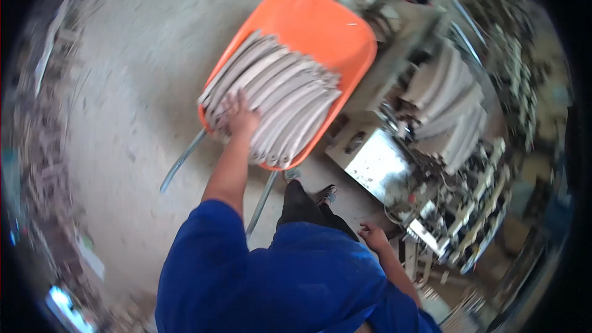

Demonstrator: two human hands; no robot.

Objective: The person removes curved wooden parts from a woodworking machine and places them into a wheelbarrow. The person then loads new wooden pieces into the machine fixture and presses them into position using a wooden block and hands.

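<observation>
An orange wheelbarrow tray (308,18) holds a row of long, curved, pale wooden-looking pieces (277,95), laid side by side. My left hand (240,114) lies on the pieces near the tray's left edge, its fingers spread. Low beside my right hip hangs my right hand (374,235), close to the machine; its fingers are partly curled, and whether they hold anything is too small to tell.
Right of the wheelbarrow stands a machine (376,160) with more curved pieces (450,105) stacked on it. Two metal handles (182,160) reach back from the tray towards me. Blurred piles of pieces (52,148) line the far left.
</observation>
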